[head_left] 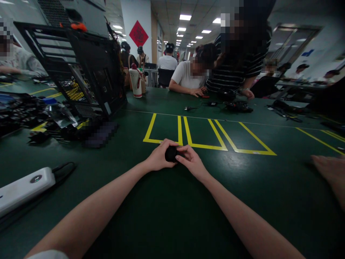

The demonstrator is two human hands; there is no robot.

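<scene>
A small, dark, rounded object (170, 154) is held between my two hands, low over the green table (161, 201); its kind cannot be made out. Curved around its left side, my left hand (159, 157) grips it with thumb below and fingers above. My right hand (192, 160) pinches at its right side, thumb and fingertips against it. Just beyond my hands, yellow tape outlines (205, 146) mark the tabletop.
At left stand a black computer case (94, 72), a clear bottle (60, 113) and piled dark pieces (21, 111). A white device (27, 189) with a cable lies nearer. A cup (135, 82) stands farther back. Two people work across the table; another person's hand (327, 169) rests at right.
</scene>
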